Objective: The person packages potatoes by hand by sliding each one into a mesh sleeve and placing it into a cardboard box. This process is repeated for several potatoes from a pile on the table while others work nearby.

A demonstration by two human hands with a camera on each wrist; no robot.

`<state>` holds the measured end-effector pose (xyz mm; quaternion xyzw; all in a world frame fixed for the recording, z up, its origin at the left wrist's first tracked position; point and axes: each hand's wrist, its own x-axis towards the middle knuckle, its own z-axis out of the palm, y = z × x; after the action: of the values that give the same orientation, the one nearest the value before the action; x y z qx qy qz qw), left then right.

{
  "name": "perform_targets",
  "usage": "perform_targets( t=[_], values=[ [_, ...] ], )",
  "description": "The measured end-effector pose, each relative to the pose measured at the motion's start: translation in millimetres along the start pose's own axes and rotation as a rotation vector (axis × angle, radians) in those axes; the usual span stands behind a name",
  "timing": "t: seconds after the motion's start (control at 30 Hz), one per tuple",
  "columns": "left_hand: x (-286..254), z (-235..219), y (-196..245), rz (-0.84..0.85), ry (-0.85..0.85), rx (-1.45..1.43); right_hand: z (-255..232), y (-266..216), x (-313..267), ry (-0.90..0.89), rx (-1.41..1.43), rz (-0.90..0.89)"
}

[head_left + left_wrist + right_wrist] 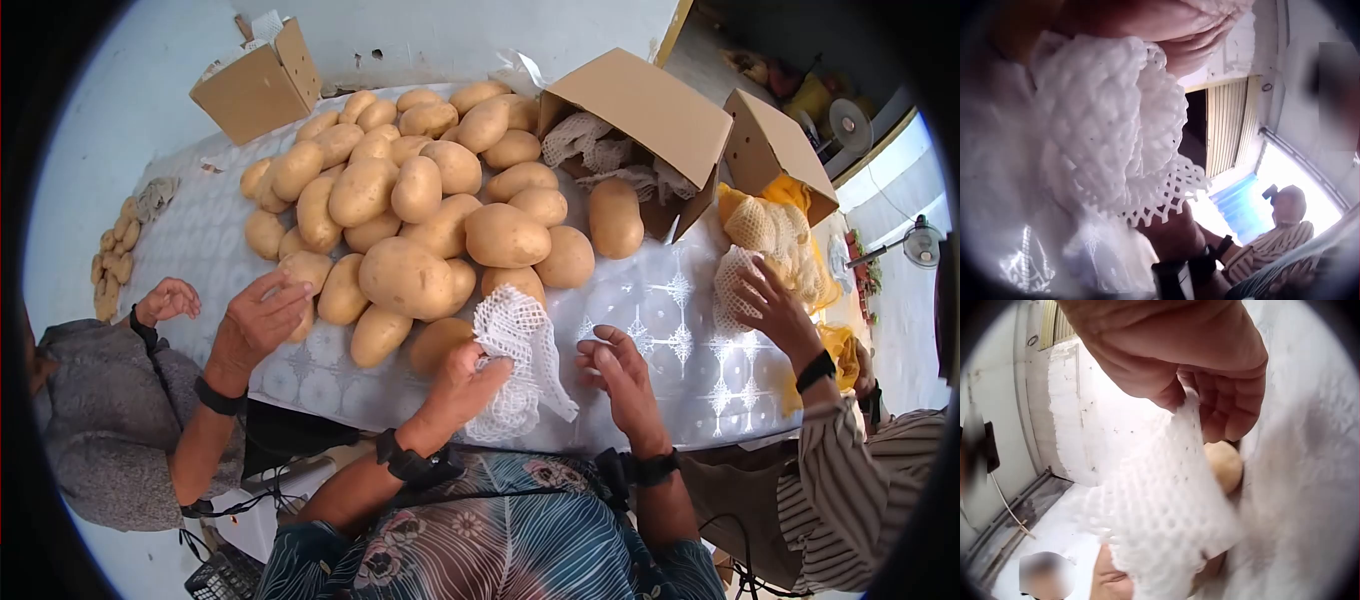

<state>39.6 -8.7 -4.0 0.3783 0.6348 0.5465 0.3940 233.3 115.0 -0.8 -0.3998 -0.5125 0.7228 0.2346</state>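
Observation:
In the head view my left hand [462, 388] pinches a white foam net sleeve [515, 345] at its left side, just in front of the potato heap. This crumpled sleeve [1100, 119] fills much of the left wrist view, right under my left hand's fingers. To its right my right hand [622, 378] has bent fingers, with a strip of tablecloth showing between hand and sleeve. The right wrist view instead has the right hand's fingertips [1233, 428] and thumb right at the sleeve's narrow top [1188, 403]; I cannot tell whether they hold it. A potato [440, 343] lies close by.
Many potatoes [405, 278] are heaped on the white patterned tablecloth [640, 290]. An open carton [640, 110] with foam nets stands at the back right. One neighbour's hand [262, 318] touches the heap at left; another person's hand [780, 310] holds a netted item at right.

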Motion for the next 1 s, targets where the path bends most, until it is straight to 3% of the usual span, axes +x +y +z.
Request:
perform_targets(
  t=[0.1, 0.13, 0.23, 0.37, 0.43, 0.53, 0.6, 0.73, 0.83, 0.87, 1.0],
  values=[
    [5, 2, -5, -0.075, -0.035, -0.13, 0, -4, -15, -0.231, -0.037, -0.068],
    [7, 2, -4, -0.111, -0.06, -0.165, 4, 0, -14, -0.23, -0.06, -0.08],
    [6, 5, 11, -0.046, -0.158, -0.155, 6, 5, -10, -0.181, -0.035, 0.087],
    [5, -2, 3, -0.042, -0.1, -0.157, -8, 20, -2, 0.058, 0.104, 0.031],
    [7, -8, -7, -0.089, -0.047, -0.173, -16, 27, 2, 0.067, 0.19, 0.023],
    [7, -11, -5, 0.032, -0.071, 0.173, -16, 23, 5, 0.104, 0.276, 0.033],
    [6, -7, 0, 0.08, 0.023, 0.194, -11, 15, 7, 0.113, 0.296, 0.055],
    [-4, -17, 28, 0.25, 0.219, 0.206, -11, 23, 11, 0.176, 0.084, -0.063],
    [-19, -19, 85, 0.446, -0.127, 0.315, -9, 27, 10, 0.182, 0.037, -0.13],
    [-16, -11, 90, 0.438, -0.262, 0.308, -3, 23, 8, 0.167, 0.055, -0.128],
    [4, 24, 47, 0.41, -0.29, 0.705, 17, 3, 0, 0.064, 0.096, -0.049]
  ],
)
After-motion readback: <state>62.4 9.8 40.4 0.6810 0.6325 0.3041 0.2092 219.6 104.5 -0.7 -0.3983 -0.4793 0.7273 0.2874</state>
